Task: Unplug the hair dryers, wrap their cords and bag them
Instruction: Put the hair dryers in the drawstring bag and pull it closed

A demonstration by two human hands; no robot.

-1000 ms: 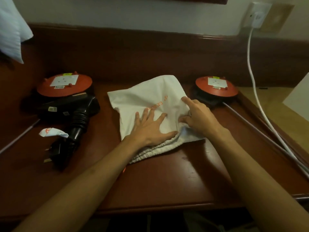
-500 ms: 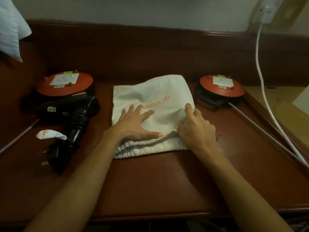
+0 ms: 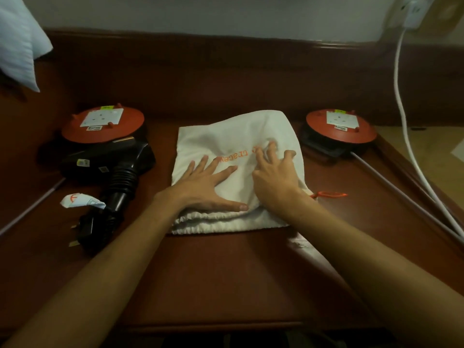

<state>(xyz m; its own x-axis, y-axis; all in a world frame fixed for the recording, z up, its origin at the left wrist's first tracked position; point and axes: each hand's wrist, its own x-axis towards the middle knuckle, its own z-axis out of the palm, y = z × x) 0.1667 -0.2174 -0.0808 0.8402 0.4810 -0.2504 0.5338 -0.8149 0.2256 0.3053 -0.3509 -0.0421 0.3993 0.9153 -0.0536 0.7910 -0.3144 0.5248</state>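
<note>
- Our left hand [image 3: 208, 187] lies flat and spread on the white bag [image 3: 236, 151], pressing it to the desk [image 3: 226, 277]; our right hand [image 3: 273, 177] rests beside it, fingers bent, and we cannot tell whether they pinch the cloth.
- At far left, a black dryer [image 3: 113, 159] lies against the left reel [image 3: 103, 124], its plug [image 3: 88, 231] free on the desk, so we judge it unplugged but not yet bagged.
- The bag looks lumpy; one dryer may be inside, though we cannot see in.
- Right of it, the orange drawstring end [image 3: 329, 195] trails out, so closing seems unfinished.
- The right reel [image 3: 341, 126] partly hides something dark beneath.
</note>
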